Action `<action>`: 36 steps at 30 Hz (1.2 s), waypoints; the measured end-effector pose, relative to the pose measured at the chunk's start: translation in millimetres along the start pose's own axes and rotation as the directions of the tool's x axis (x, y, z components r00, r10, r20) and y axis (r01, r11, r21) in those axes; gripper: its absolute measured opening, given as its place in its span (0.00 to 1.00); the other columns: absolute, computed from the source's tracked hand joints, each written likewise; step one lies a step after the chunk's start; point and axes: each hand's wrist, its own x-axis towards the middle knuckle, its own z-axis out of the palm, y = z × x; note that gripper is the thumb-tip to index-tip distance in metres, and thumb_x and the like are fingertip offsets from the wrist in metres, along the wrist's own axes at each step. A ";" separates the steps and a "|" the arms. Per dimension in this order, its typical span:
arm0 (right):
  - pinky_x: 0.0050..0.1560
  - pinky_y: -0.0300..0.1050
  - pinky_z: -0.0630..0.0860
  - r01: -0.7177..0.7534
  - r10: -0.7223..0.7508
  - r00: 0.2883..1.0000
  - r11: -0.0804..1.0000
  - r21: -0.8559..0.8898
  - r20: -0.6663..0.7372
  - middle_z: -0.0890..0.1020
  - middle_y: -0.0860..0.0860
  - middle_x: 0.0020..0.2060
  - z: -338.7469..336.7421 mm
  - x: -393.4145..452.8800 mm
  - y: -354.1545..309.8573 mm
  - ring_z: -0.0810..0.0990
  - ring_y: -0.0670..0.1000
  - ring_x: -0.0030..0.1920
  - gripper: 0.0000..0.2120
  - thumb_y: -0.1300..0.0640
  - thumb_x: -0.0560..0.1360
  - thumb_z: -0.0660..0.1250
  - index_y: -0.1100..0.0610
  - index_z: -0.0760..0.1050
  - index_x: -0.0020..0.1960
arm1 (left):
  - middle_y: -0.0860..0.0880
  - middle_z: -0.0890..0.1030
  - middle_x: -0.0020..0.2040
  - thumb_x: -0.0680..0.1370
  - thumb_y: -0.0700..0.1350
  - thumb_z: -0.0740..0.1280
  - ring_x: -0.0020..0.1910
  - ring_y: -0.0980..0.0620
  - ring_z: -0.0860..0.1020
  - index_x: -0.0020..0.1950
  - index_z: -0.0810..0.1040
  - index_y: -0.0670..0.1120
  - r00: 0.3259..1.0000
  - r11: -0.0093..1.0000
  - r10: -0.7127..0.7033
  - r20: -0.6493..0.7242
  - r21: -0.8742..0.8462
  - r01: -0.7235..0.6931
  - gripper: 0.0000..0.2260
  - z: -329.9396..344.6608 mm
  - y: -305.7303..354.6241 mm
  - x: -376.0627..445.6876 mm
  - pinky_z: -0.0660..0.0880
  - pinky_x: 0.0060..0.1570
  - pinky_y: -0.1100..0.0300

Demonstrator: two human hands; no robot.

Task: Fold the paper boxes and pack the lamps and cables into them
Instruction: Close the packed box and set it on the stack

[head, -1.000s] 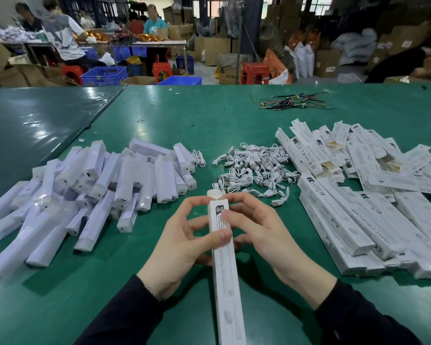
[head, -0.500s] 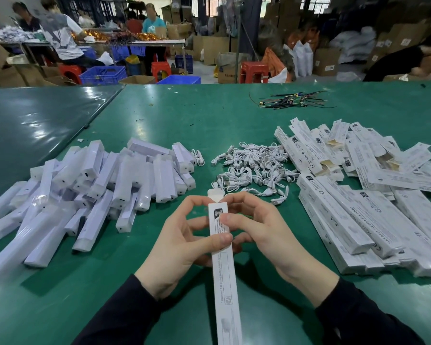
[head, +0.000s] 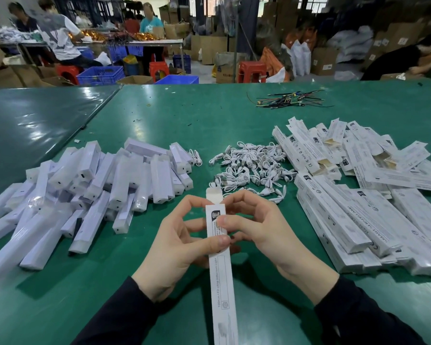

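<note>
On the left of the green surface (head: 209, 120) we see a big pile of white lamps (head: 85, 185) lying every which way. Next comes our left hand (head: 182, 245); its thumb presses on the front of a long thin paper box (head: 220, 277) and its fingers (head: 192, 200) curl up round the box's left side. The box points away from us, with its top flap (head: 214, 195) standing open. Our right hand (head: 261, 232) grips the same box from the other side, thumb on the front and fingers curled near the flap. Just behind our hands lies a heap of small white cables (head: 251, 168). To the right of that we see a stack of flat and folded boxes (head: 358, 195), some with open ends. Far back on the surface lies a bunch of thin dark wires (head: 289, 99).
</note>
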 end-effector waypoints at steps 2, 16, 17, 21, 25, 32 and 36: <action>0.38 0.47 0.79 0.008 -0.008 1.000 1.000 -0.029 0.003 0.83 0.51 0.40 -1.3 0.0 -0.8 0.81 0.50 0.38 0.09 0.58 0.65 0.74 0.56 0.78 0.44 | 0.39 0.85 0.45 0.63 0.40 0.78 0.37 0.43 0.84 0.52 0.76 0.49 1.000 1.000 -0.006 0.008 -0.023 0.007 0.20 1.1 0.4 -0.5 0.82 0.36 0.51; 0.34 0.38 0.75 -0.213 0.227 0.968 0.968 0.130 -0.103 0.85 0.56 0.39 -2.7 3.2 -3.6 0.80 0.49 0.35 0.14 0.48 0.75 0.69 0.59 0.85 0.44 | 0.38 0.84 0.48 0.68 0.40 0.74 0.41 0.34 0.84 0.50 0.75 0.50 0.989 0.991 -0.119 0.085 0.072 0.113 0.14 7.9 3.3 -4.6 0.79 0.36 0.50; 0.37 0.38 0.76 -0.206 0.217 0.972 0.972 0.114 -0.095 0.86 0.58 0.41 -2.1 2.8 -4.3 0.80 0.49 0.36 0.14 0.48 0.72 0.70 0.58 0.86 0.44 | 0.38 0.84 0.48 0.68 0.40 0.74 0.41 0.34 0.84 0.50 0.75 0.50 0.989 0.991 -0.120 0.083 0.073 0.114 0.14 8.4 3.2 -4.5 0.79 0.37 0.51; 0.43 0.40 0.79 -0.117 0.125 0.987 0.990 0.085 -0.101 0.85 0.57 0.39 -3.8 3.1 -4.1 0.80 0.50 0.39 0.11 0.51 0.67 0.73 0.57 0.86 0.43 | 0.38 0.84 0.48 0.69 0.40 0.74 0.41 0.34 0.84 0.51 0.73 0.51 0.993 0.993 -0.099 0.070 0.064 0.095 0.15 7.8 2.0 -4.3 0.80 0.36 0.48; 0.43 0.41 0.79 -0.099 0.105 0.988 0.994 0.055 -0.111 0.86 0.59 0.40 -3.9 2.6 -1.8 0.80 0.51 0.39 0.05 0.60 0.72 0.72 0.59 0.86 0.42 | 0.37 0.84 0.48 0.69 0.40 0.74 0.39 0.34 0.84 0.48 0.69 0.54 0.993 0.994 -0.096 0.069 0.050 0.092 0.17 6.9 0.7 -4.2 0.79 0.36 0.49; 0.43 0.39 0.81 -0.098 0.102 0.989 0.994 0.051 -0.104 0.86 0.56 0.39 -4.5 3.3 -0.8 0.81 0.48 0.38 0.05 0.63 0.73 0.71 0.59 0.86 0.42 | 0.37 0.84 0.48 0.69 0.40 0.73 0.38 0.35 0.84 0.48 0.67 0.52 0.990 0.993 -0.102 0.097 0.066 0.096 0.17 4.6 0.1 -5.0 0.79 0.36 0.48; 0.42 0.37 0.79 -0.077 0.079 0.995 0.996 0.034 -0.062 0.87 0.56 0.41 -7.1 2.8 -2.3 0.83 0.47 0.40 0.06 0.65 0.74 0.70 0.61 0.86 0.45 | 0.36 0.84 0.48 0.71 0.42 0.73 0.35 0.37 0.83 0.51 0.67 0.53 0.988 0.994 -0.097 0.120 0.071 0.089 0.17 3.2 0.2 -4.4 0.76 0.41 0.39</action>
